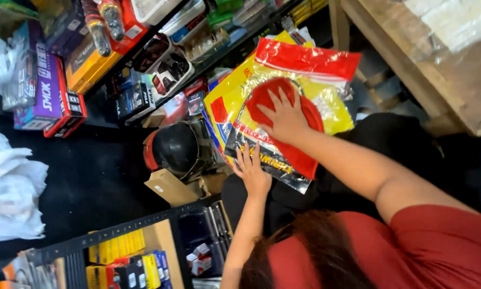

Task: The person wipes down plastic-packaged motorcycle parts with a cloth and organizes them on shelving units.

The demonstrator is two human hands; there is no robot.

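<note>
Shelves crowded with boxed goods are lining a dark, cramped aisle, and the person is sitting low among them with a stack of flat plastic packets [283,91] resting across the lap. On the top packet, yellow with a red header strip, the right hand [286,118] is pressing a red cloth [299,128] flat, fingers spread over it rather than closed around it. The left hand [252,171] is lying open against the stack's near edge, bracing it and gripping nothing. The glossy film is likely slippery and the packets light and floppy, so I judge them best taken by the stiffer header strip or both side edges; the cloth is soft and would bunch anywhere. Just beside the stack a black helmet [176,149] is sitting on a cardboard box [171,187], and a wooden table [433,80] is standing beyond.
</note>
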